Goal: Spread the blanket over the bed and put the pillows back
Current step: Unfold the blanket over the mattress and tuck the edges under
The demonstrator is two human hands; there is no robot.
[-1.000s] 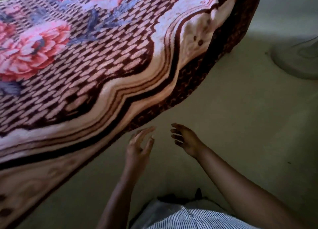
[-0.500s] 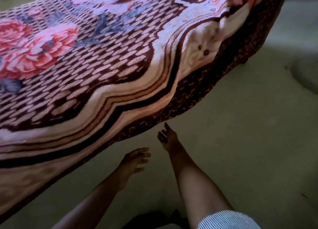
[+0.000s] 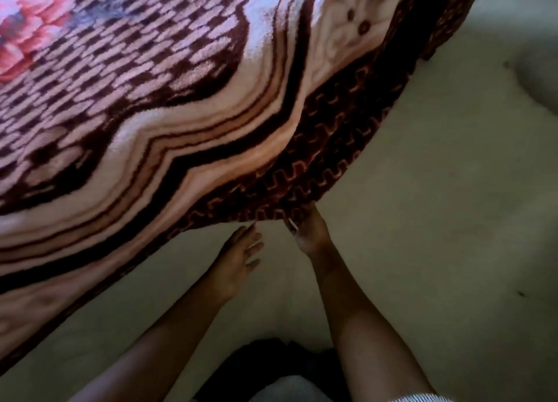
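The blanket (image 3: 181, 114) lies across the top of the bed, which it hides entirely; its dark border (image 3: 332, 160) hangs over the near side, above the pale floor (image 3: 422, 250). The lower edge dips to a point where your right hand (image 3: 306, 232) meets it. That hand looks to be grasping the hem, its fingertips lost in the pile, so the hold is probably a pinch and not a full fistful. Your left hand (image 3: 238, 256) is released just below the hem and a little to the side, fingers (image 3: 255, 246) spread, holding nothing.

The step in hand, as I read it, is evening out the overhang on this side. Bring the left hand up to take the hem beside the right, then part your hands along the edge so the pull is shared. One pinch alone is likely to drag a peak into the cloth; draw downward and slightly toward you, gently, since a plush blanket like this probably slides as a whole, and a hard tug could strip the far side; watch the wavy stripes as your guide to a level drop. No pillows are in view; they come after. Your striped garment (image 3: 422, 398) shows at the bottom edge.
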